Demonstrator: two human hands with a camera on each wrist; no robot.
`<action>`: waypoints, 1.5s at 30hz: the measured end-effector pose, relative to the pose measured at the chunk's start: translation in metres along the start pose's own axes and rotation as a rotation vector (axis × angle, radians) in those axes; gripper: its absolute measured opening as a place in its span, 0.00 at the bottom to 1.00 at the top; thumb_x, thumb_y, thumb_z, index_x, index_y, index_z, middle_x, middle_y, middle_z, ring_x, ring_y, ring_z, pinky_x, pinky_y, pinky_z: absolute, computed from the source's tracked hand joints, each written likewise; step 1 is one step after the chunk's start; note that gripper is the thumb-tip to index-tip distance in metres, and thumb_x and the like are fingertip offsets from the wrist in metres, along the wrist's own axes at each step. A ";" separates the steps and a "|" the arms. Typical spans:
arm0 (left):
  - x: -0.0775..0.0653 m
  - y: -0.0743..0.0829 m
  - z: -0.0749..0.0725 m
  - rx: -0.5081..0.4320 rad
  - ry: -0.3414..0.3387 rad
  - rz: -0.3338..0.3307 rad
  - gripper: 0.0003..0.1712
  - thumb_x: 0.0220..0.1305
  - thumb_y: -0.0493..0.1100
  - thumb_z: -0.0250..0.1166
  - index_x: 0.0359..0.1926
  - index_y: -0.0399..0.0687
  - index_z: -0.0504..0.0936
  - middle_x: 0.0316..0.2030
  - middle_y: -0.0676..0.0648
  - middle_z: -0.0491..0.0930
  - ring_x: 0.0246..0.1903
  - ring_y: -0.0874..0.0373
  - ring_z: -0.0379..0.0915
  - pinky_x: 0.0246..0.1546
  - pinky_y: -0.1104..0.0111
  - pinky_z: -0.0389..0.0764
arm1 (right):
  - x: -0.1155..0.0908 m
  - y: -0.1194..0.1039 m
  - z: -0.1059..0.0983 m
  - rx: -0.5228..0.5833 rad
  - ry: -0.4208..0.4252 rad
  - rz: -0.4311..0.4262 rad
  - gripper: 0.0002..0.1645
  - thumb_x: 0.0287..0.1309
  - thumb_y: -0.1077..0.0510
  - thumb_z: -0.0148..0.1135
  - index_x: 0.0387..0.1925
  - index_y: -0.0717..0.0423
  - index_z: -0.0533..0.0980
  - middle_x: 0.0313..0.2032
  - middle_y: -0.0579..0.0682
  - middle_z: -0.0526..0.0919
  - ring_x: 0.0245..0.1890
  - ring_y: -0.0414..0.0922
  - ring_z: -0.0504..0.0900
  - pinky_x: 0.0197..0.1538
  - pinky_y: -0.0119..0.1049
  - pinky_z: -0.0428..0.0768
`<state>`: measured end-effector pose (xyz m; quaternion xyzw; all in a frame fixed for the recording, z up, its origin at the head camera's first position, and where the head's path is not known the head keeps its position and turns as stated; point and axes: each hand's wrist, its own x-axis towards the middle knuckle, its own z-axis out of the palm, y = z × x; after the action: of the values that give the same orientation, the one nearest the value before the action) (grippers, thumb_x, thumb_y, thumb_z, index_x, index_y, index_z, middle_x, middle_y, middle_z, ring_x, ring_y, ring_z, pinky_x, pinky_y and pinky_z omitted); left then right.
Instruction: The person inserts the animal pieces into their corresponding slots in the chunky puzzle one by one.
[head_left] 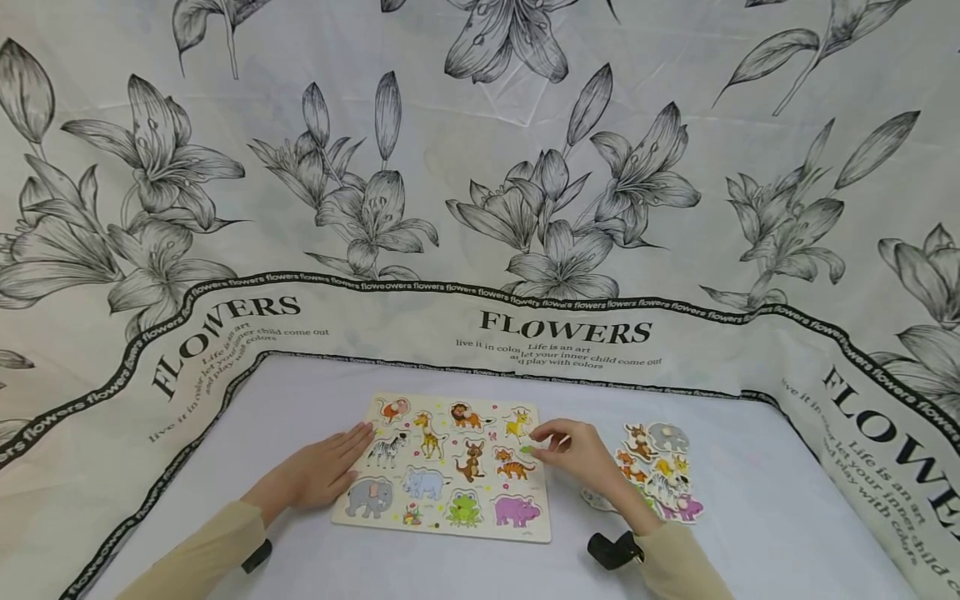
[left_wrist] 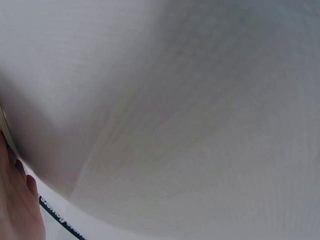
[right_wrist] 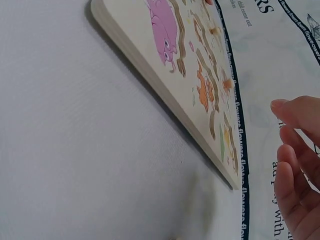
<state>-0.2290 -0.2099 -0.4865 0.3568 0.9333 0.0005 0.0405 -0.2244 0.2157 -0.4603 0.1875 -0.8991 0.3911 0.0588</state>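
Observation:
A pale animal puzzle board (head_left: 476,410) lies flat on the white table, its pictures edged by cut outlines. My left hand (head_left: 324,471) rests along its left edge with fingers extended; in the left wrist view only part of this hand (left_wrist: 20,205) shows at the lower left. By the upper right edge, my right hand (head_left: 573,454) hovers close over the board with fingers loosely bent. Nothing shows between the thumb and fingers of the right hand (right_wrist: 300,165) in the right wrist view. The goat picture (head_left: 517,423) and tiger picture (head_left: 513,463) are nearest its fingertips.
A cluster of loose animal pieces lies right of the board, with an elephant piece (head_left: 670,437), a kangaroo piece (head_left: 639,442) and a purple hippo piece (head_left: 684,508). My right forearm partly covers it. A flower-printed cloth (head_left: 420,325) rises behind and beside the table.

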 end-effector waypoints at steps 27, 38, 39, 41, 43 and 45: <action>-0.001 -0.004 0.002 0.003 0.044 0.021 0.34 0.74 0.50 0.44 0.72 0.34 0.55 0.73 0.37 0.53 0.72 0.41 0.50 0.70 0.51 0.61 | -0.023 0.023 -0.032 -0.058 0.019 0.005 0.20 0.49 0.63 0.72 0.47 0.60 0.80 0.35 0.54 0.85 0.29 0.32 0.75 0.32 0.28 0.80; 0.002 -0.005 0.006 0.007 0.039 0.006 0.34 0.73 0.51 0.45 0.73 0.37 0.54 0.74 0.39 0.52 0.73 0.44 0.48 0.72 0.54 0.58 | -0.034 0.032 -0.051 -0.067 0.054 0.008 0.23 0.49 0.63 0.72 0.49 0.61 0.79 0.35 0.54 0.84 0.30 0.32 0.75 0.30 0.28 0.79; 0.002 -0.005 0.006 0.010 0.041 0.011 0.34 0.73 0.51 0.45 0.73 0.36 0.54 0.74 0.39 0.52 0.73 0.44 0.49 0.71 0.53 0.59 | -0.035 0.033 -0.052 -0.069 0.058 0.013 0.23 0.49 0.63 0.72 0.49 0.61 0.79 0.35 0.54 0.84 0.30 0.32 0.75 0.30 0.27 0.79; 0.002 -0.005 0.005 0.006 0.042 0.017 0.34 0.74 0.50 0.45 0.72 0.35 0.55 0.73 0.38 0.53 0.73 0.43 0.49 0.71 0.52 0.60 | -0.038 0.035 -0.056 -0.067 0.066 0.027 0.23 0.49 0.63 0.72 0.49 0.61 0.79 0.35 0.55 0.84 0.30 0.31 0.75 0.31 0.27 0.79; 0.001 -0.004 0.005 -0.002 0.036 0.021 0.34 0.74 0.50 0.44 0.72 0.34 0.55 0.73 0.37 0.53 0.73 0.42 0.50 0.70 0.51 0.61 | -0.041 0.037 -0.059 -0.074 0.075 0.032 0.23 0.49 0.62 0.72 0.49 0.61 0.79 0.35 0.55 0.85 0.30 0.31 0.75 0.32 0.28 0.80; 0.001 -0.003 0.004 -0.007 0.022 0.020 0.34 0.74 0.51 0.43 0.72 0.34 0.54 0.74 0.37 0.52 0.73 0.42 0.49 0.71 0.52 0.60 | -0.045 0.038 -0.062 -0.081 0.080 0.040 0.22 0.50 0.62 0.72 0.49 0.61 0.79 0.35 0.55 0.85 0.30 0.32 0.75 0.32 0.28 0.79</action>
<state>-0.2310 -0.2114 -0.4906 0.3660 0.9300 0.0080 0.0315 -0.2000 0.2978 -0.4551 0.1512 -0.9147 0.3628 0.0946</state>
